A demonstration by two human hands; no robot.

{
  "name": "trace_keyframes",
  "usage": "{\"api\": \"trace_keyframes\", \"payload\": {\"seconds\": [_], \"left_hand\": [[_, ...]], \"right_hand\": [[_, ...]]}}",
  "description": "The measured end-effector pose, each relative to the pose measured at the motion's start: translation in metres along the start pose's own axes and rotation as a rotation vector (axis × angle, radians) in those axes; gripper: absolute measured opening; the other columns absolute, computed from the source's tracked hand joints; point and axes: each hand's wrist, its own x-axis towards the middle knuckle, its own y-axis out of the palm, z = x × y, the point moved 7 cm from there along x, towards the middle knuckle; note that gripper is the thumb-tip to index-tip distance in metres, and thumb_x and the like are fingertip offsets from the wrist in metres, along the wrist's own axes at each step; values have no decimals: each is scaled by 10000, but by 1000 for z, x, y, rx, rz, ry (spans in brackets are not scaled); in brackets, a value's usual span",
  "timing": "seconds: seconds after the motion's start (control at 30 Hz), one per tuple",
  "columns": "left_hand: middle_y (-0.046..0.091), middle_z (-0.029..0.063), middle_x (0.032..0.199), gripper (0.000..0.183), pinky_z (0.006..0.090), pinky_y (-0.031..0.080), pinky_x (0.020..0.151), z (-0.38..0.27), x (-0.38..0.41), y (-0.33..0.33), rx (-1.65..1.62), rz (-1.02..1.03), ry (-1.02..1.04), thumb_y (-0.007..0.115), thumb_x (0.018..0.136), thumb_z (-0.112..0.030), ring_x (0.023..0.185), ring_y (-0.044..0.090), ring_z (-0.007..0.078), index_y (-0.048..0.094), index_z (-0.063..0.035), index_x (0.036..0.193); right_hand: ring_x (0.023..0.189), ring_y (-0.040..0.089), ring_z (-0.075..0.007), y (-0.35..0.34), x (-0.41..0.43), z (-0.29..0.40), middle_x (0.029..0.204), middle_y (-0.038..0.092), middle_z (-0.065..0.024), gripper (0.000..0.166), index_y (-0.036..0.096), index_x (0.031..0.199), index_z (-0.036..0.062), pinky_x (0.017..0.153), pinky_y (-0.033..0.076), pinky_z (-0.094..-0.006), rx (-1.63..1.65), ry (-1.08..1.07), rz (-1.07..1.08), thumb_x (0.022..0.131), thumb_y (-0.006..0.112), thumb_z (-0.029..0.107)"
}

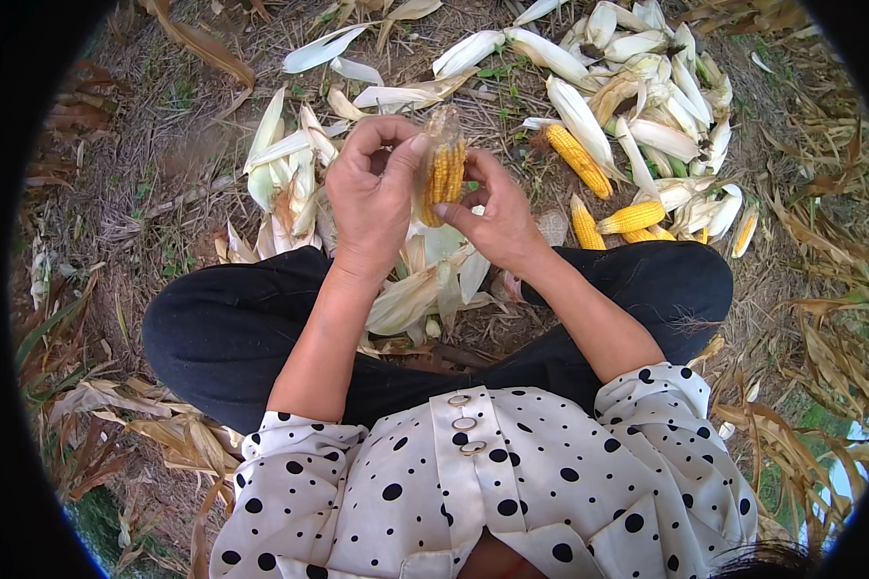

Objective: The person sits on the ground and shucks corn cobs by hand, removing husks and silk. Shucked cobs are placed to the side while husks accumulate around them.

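A yellow ear of corn [445, 174] is held up between my two hands, over my crossed legs. Its far tip looks greyish brown, with bare or spoiled kernels and some silk. My left hand [373, 184] pinches the ear's upper left edge between thumb and curled fingers. From the lower right, my right hand [501, 213] grips it, thumb near the lower end and fingers behind. Loose pale husks [423, 293] lie below the hands, between my legs.
Ahead to the right is a heap of ears in pale husks [644, 79]. Husked yellow ears [579, 161] lie nearer my right knee. Stripped husks [282, 174] are piled left of my hands. Dry corn leaves [840, 246] edge the straw-covered soil [195, 123].
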Motion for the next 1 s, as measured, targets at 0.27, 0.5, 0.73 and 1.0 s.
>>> {"api": "trace_keyframes", "payload": {"seconds": [0.27,0.5,0.73,1.0], "left_hand": [[596,9,794,70,192,424,580,7,6,-6,-217,-29,-98,600,901,-75,638,509,55,587,-11,923],[588,24,769,63,234,462,596,26,21,-44,-444,-184,-172,596,906,-78,656,543,94,572,-27,934],[552,50,797,70,286,456,682,71,32,-98,-649,-405,-325,523,943,-93,694,502,142,538,-25,941],[566,63,808,15,284,456,677,76,32,-103,-491,-404,-311,534,922,-26,689,502,138,529,-14,929]], "right_hand": [[1066,568,-186,-1,3,2,1184,552,-158,566,373,1286,-31,820,525,-274,316,98,3,791,649,-17],[1046,562,-164,-19,10,1,1190,549,-126,583,368,1317,1,861,498,-318,421,58,-42,809,654,34],[1021,556,-169,-58,19,3,1177,548,-49,410,417,1287,89,799,463,-340,915,96,-215,912,568,157],[1065,536,-167,-90,22,15,1177,542,-35,420,418,1294,88,852,447,-370,938,-35,-276,921,566,214]]}}
